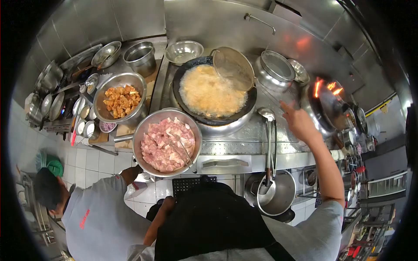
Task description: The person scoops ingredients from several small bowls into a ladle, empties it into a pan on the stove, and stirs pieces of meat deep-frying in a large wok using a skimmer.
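A round wire-mesh skimmer (234, 69) is tilted over the right back side of a black wok (177, 93) of bubbling oil. My right hand (299, 124) is closed around the skimmer's handle, its index finger stretched along it. Pale golden pieces (213, 93) foam in the oil. My left hand (167, 203) hangs low beside my black apron, away from the stove; its fingers are too dark to make out. Left of the wok, a steel pan (138, 145) holds raw pink meat pieces (165, 145) with a metal utensil in them.
A co-worker's hand (129, 175) is beside the meat pan. Browned pieces fill a steel bowl (99, 104) at left. Flames (326, 87) rise at a second wok (313, 108). Ladles (268, 130) lean on the front edge over a large pot (283, 204).
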Available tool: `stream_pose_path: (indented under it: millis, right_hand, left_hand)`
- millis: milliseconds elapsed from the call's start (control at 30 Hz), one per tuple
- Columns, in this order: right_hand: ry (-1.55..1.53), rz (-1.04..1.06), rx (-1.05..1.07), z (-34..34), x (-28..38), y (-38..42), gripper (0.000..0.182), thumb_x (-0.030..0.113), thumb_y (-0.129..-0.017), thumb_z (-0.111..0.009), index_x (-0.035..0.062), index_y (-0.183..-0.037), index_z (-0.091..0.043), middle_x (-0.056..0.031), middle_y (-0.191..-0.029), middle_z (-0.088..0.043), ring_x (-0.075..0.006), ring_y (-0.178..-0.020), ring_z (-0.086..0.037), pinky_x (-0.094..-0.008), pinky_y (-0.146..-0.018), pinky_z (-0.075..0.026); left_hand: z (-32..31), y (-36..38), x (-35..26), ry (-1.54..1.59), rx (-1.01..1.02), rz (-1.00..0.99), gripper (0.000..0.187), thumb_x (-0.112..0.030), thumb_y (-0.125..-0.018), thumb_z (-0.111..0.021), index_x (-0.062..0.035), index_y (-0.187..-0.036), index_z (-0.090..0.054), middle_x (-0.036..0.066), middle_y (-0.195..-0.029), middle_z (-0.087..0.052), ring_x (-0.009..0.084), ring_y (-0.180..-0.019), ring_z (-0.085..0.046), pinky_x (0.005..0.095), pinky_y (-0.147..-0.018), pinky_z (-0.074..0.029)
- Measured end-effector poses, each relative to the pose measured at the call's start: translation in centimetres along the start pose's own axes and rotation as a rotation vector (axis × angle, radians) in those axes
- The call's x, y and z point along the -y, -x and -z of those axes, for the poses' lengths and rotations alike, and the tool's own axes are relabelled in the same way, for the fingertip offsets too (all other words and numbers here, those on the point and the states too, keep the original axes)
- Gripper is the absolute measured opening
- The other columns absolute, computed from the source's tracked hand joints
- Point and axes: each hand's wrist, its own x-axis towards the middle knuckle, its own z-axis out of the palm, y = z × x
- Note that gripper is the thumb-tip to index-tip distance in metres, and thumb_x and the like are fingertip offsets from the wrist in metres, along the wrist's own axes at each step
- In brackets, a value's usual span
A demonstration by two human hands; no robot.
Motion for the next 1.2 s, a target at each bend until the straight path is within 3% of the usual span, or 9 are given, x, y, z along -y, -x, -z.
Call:
stream_pose_path:
  millis: [33,133,233,333,700,867,967,1067,1200]
  right_hand:
    - [0.010,0.008,0.003,0.2,0.0,0.7,0.045,0.018,-0.089,-0.055,0.0112,-0.133,-0.049,-0.0252,-0.077,-0.064,-0.0409,-0.074,-0.064,-0.0512,-0.066,-0.050]
    - [0.055,0.063,0.040,-1.1,-0.1,1.3,0.047,0.017,-0.089,-0.054,0.0123,-0.135,-0.046,-0.0240,-0.076,-0.065,-0.0407,-0.068,-0.064,-0.0502,-0.063,-0.051]
    - [0.161,0.090,0.134,-7.2,0.9,-0.5,0.051,0.017,-0.090,-0.052,0.0127,-0.139,-0.039,-0.0208,-0.070,-0.064,-0.0398,-0.067,-0.065,-0.0496,-0.062,-0.052]
    - [0.199,0.073,0.075,-9.2,2.3,-3.0,0.049,0.017,-0.091,-0.051,0.0128,-0.138,-0.040,-0.0191,-0.068,-0.063,-0.0388,-0.067,-0.065,-0.0491,-0.060,-0.053]
    - [0.108,0.113,0.067,-8.4,1.2,-2.7,0.050,0.017,-0.089,-0.052,0.0114,-0.137,-0.042,-0.0207,-0.071,-0.064,-0.0391,-0.069,-0.064,-0.0497,-0.063,-0.051]
    - [0.106,0.093,0.030,-1.5,0.4,-1.8,0.050,0.017,-0.089,-0.053,0.0117,-0.137,-0.043,-0.0202,-0.073,-0.065,-0.0386,-0.069,-0.064,-0.0501,-0.063,-0.050]
    - [0.034,0.089,0.043,0.4,-0.9,0.8,0.049,0.017,-0.089,-0.053,0.0123,-0.137,-0.044,-0.0212,-0.072,-0.064,-0.0397,-0.067,-0.063,-0.0508,-0.063,-0.050]
    - [0.032,0.125,0.082,-3.0,-1.4,0.9,0.048,0.018,-0.089,-0.053,0.0130,-0.137,-0.044,-0.0222,-0.072,-0.064,-0.0406,-0.066,-0.063,-0.0514,-0.063,-0.050]
    - [0.015,0.085,0.088,-9.0,-0.4,-1.4,0.050,0.018,-0.089,-0.053,0.0138,-0.138,-0.042,-0.0228,-0.073,-0.064,-0.0414,-0.068,-0.063,-0.0527,-0.064,-0.049]
  left_hand:
    - [-1.9,-0.7,1.8,-0.101,0.021,-0.129,0.021,-0.020,-0.082,-0.054,-0.0050,-0.092,-0.065,0.022,-0.087,-0.065,0.0382,-0.086,-0.064,0.0466,-0.074,-0.053]
    - [3.1,-0.4,-3.2,0.312,0.002,0.210,0.023,-0.022,-0.081,-0.055,-0.0046,-0.091,-0.066,0.021,-0.089,-0.066,0.0376,-0.086,-0.064,0.0463,-0.075,-0.052]
    - [0.6,-3.4,0.2,-0.069,-0.005,-0.151,0.043,-0.036,-0.085,-0.061,0.0029,-0.101,-0.065,0.020,-0.084,-0.067,0.0327,-0.084,-0.066,0.0417,-0.077,-0.052]
    - [5.8,-3.1,-5.3,0.399,0.061,0.382,0.040,-0.034,-0.087,-0.060,0.0033,-0.101,-0.065,0.019,-0.083,-0.068,0.0302,-0.078,-0.067,0.0407,-0.071,-0.053]
    - [5.5,-1.8,-6.8,0.307,0.028,0.317,0.034,-0.037,-0.084,-0.052,-0.0063,-0.087,-0.067,0.022,-0.102,-0.065,0.0350,-0.094,-0.064,0.0443,-0.078,-0.051]
    - [3.6,-1.5,-4.5,0.717,0.096,0.599,0.037,-0.033,-0.090,-0.058,0.0037,-0.086,-0.063,0.017,-0.068,-0.064,0.0242,-0.054,-0.063,0.0356,-0.045,-0.049]
    - [3.9,-0.7,-4.4,0.675,0.115,0.614,0.028,-0.032,-0.084,-0.060,-0.0052,-0.090,-0.067,0.014,-0.079,-0.067,0.0218,-0.075,-0.068,0.0420,-0.068,-0.055]
    - [-0.8,-1.0,-1.3,0.653,0.009,0.500,0.026,-0.030,-0.084,-0.060,-0.0055,-0.090,-0.067,0.013,-0.075,-0.065,0.0249,-0.073,-0.067,0.0419,-0.064,-0.055]
    - [-5.6,-2.4,2.4,-0.276,-0.002,-0.122,0.030,-0.033,-0.086,-0.056,-0.0057,-0.090,-0.067,0.014,-0.080,-0.066,0.0300,-0.074,-0.067,0.0438,-0.065,-0.055]
